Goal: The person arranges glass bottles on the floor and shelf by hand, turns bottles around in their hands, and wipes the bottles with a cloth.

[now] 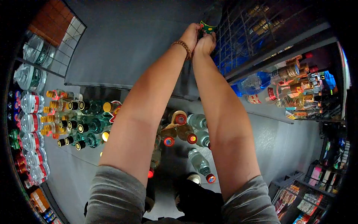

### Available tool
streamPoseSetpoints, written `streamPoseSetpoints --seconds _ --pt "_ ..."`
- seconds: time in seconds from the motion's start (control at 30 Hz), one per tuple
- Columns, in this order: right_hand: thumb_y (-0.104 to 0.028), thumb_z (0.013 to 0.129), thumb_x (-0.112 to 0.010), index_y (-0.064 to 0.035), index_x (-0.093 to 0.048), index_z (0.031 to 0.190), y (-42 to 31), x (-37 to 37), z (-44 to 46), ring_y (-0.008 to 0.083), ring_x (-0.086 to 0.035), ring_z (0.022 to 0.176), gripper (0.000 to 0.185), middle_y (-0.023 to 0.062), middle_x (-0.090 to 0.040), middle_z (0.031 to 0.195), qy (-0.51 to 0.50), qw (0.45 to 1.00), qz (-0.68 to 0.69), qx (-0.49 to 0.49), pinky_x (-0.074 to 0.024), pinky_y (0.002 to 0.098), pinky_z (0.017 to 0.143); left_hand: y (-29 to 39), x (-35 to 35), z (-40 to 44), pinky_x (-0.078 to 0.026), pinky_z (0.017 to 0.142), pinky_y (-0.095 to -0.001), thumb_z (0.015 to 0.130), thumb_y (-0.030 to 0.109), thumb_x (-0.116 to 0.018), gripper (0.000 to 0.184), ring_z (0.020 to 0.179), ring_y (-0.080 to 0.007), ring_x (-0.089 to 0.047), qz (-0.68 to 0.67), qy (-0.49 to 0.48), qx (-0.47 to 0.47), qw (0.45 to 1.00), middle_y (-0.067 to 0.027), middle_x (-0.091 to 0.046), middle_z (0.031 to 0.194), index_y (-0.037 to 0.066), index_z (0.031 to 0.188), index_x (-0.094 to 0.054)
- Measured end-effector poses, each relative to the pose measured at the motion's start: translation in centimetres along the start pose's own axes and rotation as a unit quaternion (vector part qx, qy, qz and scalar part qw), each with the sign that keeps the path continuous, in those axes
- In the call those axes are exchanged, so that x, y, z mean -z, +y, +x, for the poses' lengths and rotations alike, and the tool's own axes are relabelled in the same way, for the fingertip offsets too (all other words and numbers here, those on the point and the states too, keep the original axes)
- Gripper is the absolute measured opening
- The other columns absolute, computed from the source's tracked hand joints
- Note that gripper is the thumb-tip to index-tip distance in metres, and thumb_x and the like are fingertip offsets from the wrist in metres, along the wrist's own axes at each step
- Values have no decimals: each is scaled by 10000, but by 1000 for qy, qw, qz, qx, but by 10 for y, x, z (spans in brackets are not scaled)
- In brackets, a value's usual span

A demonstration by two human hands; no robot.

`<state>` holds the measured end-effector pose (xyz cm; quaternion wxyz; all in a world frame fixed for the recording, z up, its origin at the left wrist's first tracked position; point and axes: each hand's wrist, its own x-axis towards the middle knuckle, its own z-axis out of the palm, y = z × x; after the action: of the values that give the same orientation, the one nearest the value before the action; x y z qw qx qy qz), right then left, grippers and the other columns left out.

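Observation:
Far out in front of me, at the top of the head view, my left hand (191, 35) and my right hand (206, 43) are close together. Both are closed on what looks like a clear bottle with a green and yellow label (208, 28). The bottle's upper part fades into the dark, and its lower end is hidden by my hands. A beaded bracelet (182, 48) circles my left wrist. Grey panelling lies behind my hands, and a wire mesh (238, 41) rises just right of the bottle.
Below my arms, several bottles with red caps (199, 162) stand on the floor near my feet. Green bottles with dark caps (95, 123) and yellow-capped bottles (56, 112) stand left. Large water bottles (33, 123) line the far left. At right, a shelf holds a blue bottle (255, 83) among others.

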<state>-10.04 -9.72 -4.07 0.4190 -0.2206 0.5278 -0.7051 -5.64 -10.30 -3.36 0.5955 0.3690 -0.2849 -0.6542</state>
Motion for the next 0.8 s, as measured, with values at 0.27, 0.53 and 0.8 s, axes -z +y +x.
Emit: streamPoseSetpoints --seconds 0.27,0.53,0.8 --pt "48 780 -394 63 -430 1284 -15 -1 -14 258 -469 1170 506 188 -433 1323 -20 998 63 -10 -366 353 995 -1 7 7 -338 880 -309 822 268 -467 232 888 -196 -430 -50 -52 23 997 -65 -489 923 55 903 -511" --pt "-134 798 -460 -5 -453 1276 11 1 -7 252 -470 1116 495 124 -509 1228 0 997 80 -4 -344 344 969 0 30 0 -394 866 -324 865 266 -460 310 911 -196 -519 79 36 -10 996 -63 -575 952 47 1050 -578" --pt "-158 868 -507 -2 -503 1161 -116 57 -91 253 -526 1072 332 128 -547 1160 -372 922 -53 -98 -413 391 935 78 41 -121 -463 809 -297 905 205 -432 291 913 -161 -605 335 -129 -10 933 -55 -634 1044 50 1116 -560"
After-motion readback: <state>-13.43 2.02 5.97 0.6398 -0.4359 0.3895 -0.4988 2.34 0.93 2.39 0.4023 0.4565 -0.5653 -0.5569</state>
